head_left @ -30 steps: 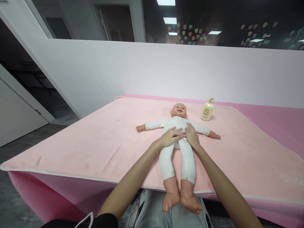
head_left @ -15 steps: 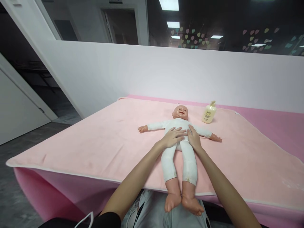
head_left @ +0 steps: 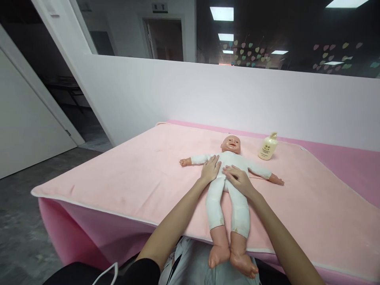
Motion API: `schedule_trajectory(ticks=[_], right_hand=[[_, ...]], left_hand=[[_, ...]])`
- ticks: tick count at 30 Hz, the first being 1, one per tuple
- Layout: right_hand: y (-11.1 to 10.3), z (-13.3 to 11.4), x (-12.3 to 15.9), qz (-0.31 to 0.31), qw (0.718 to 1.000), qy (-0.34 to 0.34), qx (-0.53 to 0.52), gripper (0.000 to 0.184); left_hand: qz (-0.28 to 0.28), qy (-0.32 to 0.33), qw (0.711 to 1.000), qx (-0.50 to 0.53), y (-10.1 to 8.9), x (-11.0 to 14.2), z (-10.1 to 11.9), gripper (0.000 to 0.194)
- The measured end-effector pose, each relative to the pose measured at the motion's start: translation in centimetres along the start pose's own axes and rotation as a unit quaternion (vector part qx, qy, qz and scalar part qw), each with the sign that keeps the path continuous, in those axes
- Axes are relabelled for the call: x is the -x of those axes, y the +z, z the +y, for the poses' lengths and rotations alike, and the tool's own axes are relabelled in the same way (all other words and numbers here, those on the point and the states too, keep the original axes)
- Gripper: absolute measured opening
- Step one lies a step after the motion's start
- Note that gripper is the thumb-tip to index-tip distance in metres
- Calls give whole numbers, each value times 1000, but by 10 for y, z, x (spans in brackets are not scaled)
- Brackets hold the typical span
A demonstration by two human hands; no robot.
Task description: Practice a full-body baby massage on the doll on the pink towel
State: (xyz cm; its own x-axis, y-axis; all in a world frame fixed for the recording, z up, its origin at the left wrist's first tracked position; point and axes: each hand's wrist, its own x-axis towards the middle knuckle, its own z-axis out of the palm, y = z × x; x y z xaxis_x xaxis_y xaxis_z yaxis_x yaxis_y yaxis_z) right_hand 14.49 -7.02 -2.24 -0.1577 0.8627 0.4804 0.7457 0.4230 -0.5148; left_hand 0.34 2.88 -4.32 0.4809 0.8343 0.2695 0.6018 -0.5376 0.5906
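A baby doll (head_left: pixel 233 158) with a white cloth body lies on its back on a pink blanket (head_left: pixel 124 174), arms spread and head away from me. Its bare feet hang past the front edge, above my lap. My left hand (head_left: pixel 211 169) rests along the left side of the doll's torso, fingers out straight and pointing up toward its shoulder. Across the belly lies my right hand (head_left: pixel 238 179), its fingers extended and reaching left over the middle. Both palms are hidden against the cloth; neither hand grips anything.
A pale yellow pump bottle (head_left: pixel 267 147) stands on the blanket to the right of the doll's head. Behind the table rises a white half wall (head_left: pixel 178 95) with dark glass above. On the left are a white door (head_left: pixel 29 111) and grey floor.
My left hand has slid from across the belly to the doll's left-hand side in view. My right hand has swung from its right side onto the belly. The view has shifted slightly.
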Motion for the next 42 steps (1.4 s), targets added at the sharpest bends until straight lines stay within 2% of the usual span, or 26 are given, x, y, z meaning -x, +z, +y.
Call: schedule_trajectory(ticks=[1,3,7,10,11,12,14,16,18,20,23,25,26,27,29,31,33,35,39,42], right_hand=[[0,-1,-1,-32,999,2,-5,38],[2,2,-2,-52,998,33,14,38],[3,24,-1,-14,988,139,62,45],[4,42,2,37,976,209,45,56],[5,47,3,55,973,224,28,59],[5,51,4,75,970,231,8,61],[7,58,6,116,966,228,-32,61],[9,62,6,158,959,224,-67,57],[10,62,6,187,949,233,-95,53],[9,60,5,206,939,254,-109,51],[7,49,6,240,930,264,-89,49],[5,37,6,255,937,231,-63,47],[3,31,6,240,949,196,-55,44],[1,24,6,204,966,153,-50,41],[-4,11,6,87,993,68,-43,35],[-7,4,6,-23,999,30,-28,33],[-8,4,5,-67,997,43,-7,34],[-6,12,5,-61,994,86,20,38],[-1,39,6,21,979,194,52,54],[1,53,9,67,973,221,21,64]], left_hand=[[8,4,1000,2,1,0,1,50],[20,7,1000,11,1,-1,3,47],[71,19,994,75,-2,0,10,42],[95,87,978,163,-10,8,22,39],[72,117,972,189,-13,11,27,38],[24,150,967,205,-16,15,33,37],[-112,214,951,193,-22,20,42,35],[-231,258,928,137,-24,23,48,34],[-272,263,922,78,-25,21,49,36],[-258,230,937,41,-22,16,45,40],[-197,149,969,0,-17,8,32,50],[-142,78,987,-17,-15,4,20,56],[-115,48,992,-23,-13,3,14,57],[-93,27,995,-29,-13,2,9,58],[-61,10,997,-37,-11,2,1,57],[-45,13,998,-41,-10,2,-3,56],[-36,18,998,-39,-8,2,-3,54],[-29,23,999,-30,-7,2,-1,52],[-14,20,1000,-8,-7,4,0,50],[-5,20,1000,-4,-7,5,-1,49]])
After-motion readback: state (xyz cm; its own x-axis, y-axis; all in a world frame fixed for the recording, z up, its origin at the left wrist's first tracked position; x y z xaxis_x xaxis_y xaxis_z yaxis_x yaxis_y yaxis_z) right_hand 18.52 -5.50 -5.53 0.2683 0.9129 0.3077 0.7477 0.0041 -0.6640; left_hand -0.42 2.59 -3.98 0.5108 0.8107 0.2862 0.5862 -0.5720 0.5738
